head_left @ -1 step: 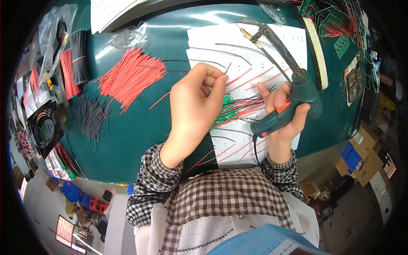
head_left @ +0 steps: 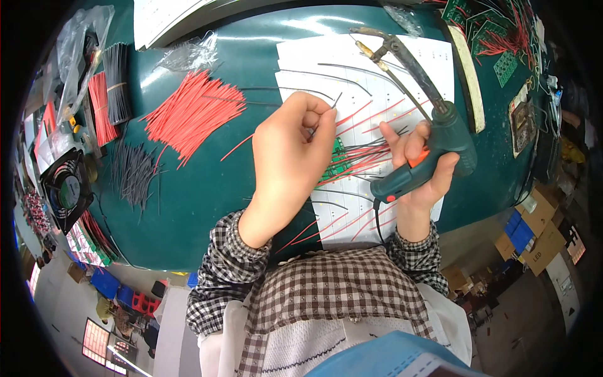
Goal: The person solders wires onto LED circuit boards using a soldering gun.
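Observation:
My left hand (head_left: 289,157) is closed in a pinch on a thin black wire, whose short end (head_left: 338,99) sticks out past the fingertips. My right hand (head_left: 419,169) is wrapped round the dark green handle of a soldering gun (head_left: 457,135), with an orange trigger and a red button. Its long metal tip and feed tube point up and to the left, above white printed sheets (head_left: 414,56). Between my hands a green circuit board (head_left: 339,157) lies on the sheets, partly hidden by my left hand. Red and black wires (head_left: 370,154) run from it to the right.
Left on the green table lie a pile of red wires (head_left: 195,113) and a pile of black wires (head_left: 135,173). Beyond them are banded wire bundles (head_left: 117,85) and a small fan (head_left: 66,191). More circuit boards (head_left: 490,31) lie at the far right.

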{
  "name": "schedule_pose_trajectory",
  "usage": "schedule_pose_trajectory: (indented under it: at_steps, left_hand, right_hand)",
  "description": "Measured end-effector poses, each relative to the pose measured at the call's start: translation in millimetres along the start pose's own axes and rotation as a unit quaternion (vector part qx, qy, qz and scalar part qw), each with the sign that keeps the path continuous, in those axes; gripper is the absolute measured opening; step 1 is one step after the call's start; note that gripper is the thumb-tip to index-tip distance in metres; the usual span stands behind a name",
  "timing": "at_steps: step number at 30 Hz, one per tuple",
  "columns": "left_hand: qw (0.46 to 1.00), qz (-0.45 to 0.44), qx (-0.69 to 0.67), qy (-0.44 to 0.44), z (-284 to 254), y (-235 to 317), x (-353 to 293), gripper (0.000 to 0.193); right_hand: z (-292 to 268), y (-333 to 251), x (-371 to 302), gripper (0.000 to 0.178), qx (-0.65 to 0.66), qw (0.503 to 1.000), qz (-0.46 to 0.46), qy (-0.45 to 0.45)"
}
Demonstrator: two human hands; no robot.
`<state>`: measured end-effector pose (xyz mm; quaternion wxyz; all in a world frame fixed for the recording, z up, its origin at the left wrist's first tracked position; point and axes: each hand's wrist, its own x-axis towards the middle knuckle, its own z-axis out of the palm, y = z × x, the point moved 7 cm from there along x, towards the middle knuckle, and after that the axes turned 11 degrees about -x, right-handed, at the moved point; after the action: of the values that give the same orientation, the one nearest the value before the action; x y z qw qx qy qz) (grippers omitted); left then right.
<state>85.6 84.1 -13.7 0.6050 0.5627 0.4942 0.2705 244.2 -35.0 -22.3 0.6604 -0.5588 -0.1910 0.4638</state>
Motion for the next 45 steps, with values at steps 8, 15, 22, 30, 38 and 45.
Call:
schedule_pose_trajectory:
  at_steps: [8,15,22,30,38,45]
  left_hand:
    - [0.999,-0.012,0.032,-0.001,-0.7,0.6,-1.6,0.007]
    - [0.986,0.098,0.023,-0.133,15.6,20.9,-42.3,0.006]
    - [0.953,0.211,0.068,-0.208,24.7,19.1,-67.6,0.009]
    - [0.946,0.248,0.051,-0.201,22.9,18.8,-71.5,0.010]
    - [0.936,0.295,0.050,-0.188,29.9,14.5,-76.1,0.010]
    - [0.912,0.328,0.133,-0.208,30.6,19.3,-84.5,0.015]
  right_hand:
    - [-6.5,-20.3,-11.7,0.067,0.031,0.999,-0.006,-0.037]
    - [-14.8,-28.1,-20.3,0.067,0.057,0.997,-0.028,-0.048]
    - [-15.7,-36.3,-26.5,0.061,0.042,0.997,-0.041,-0.040]
    - [-29.2,-35.4,-42.4,0.057,0.085,0.995,-0.044,-0.016]
    - [-48.3,-34.1,-60.2,0.058,0.076,0.994,-0.064,0.046]
    - [-70.6,-41.7,-69.7,0.058,0.088,0.989,-0.090,0.077]
